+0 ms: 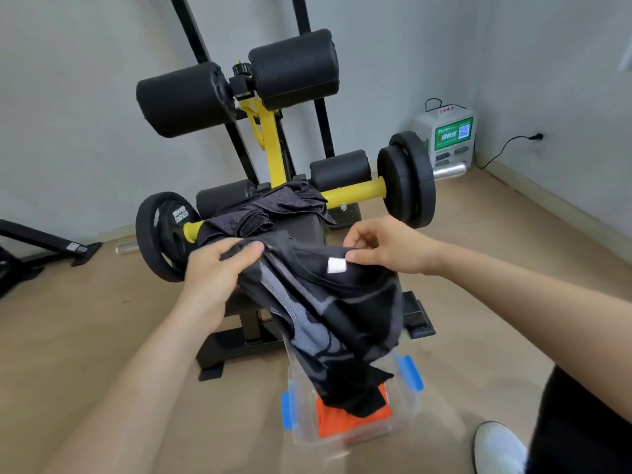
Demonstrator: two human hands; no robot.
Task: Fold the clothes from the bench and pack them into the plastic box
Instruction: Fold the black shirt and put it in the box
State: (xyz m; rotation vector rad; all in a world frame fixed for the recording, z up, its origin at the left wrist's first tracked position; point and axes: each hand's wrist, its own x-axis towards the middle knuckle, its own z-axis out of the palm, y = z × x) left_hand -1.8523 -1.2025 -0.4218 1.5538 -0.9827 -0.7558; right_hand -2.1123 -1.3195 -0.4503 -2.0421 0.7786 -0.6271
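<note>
So the black and grey garment (338, 302) is hanging in the air between both hands right now, dangling in front of the bench (304, 230). Its bottom end is drooping over the open plastic box (342, 446) on the floor, where an orange piece (352, 422) is already lying. Looks to me like the person is sorting out the edges before folding. My take: it's going to fold way neater if they're pulling the top edge taut and level, letting the fabric drop straight, and holding the tail clear of the box until it's a tidy rectangle. Otherwise it's just bunching up on the orange one. The left hand (219, 271) is gripping one end of the edge, thumb on top, forearm coming in from the lower left. The right hand (383, 248) is pinching the edge right beside the white tag (337, 265), arm reaching in from the right at about the same height. Another dark garment (273, 203) is lying crumpled further back on the bench.
</note>
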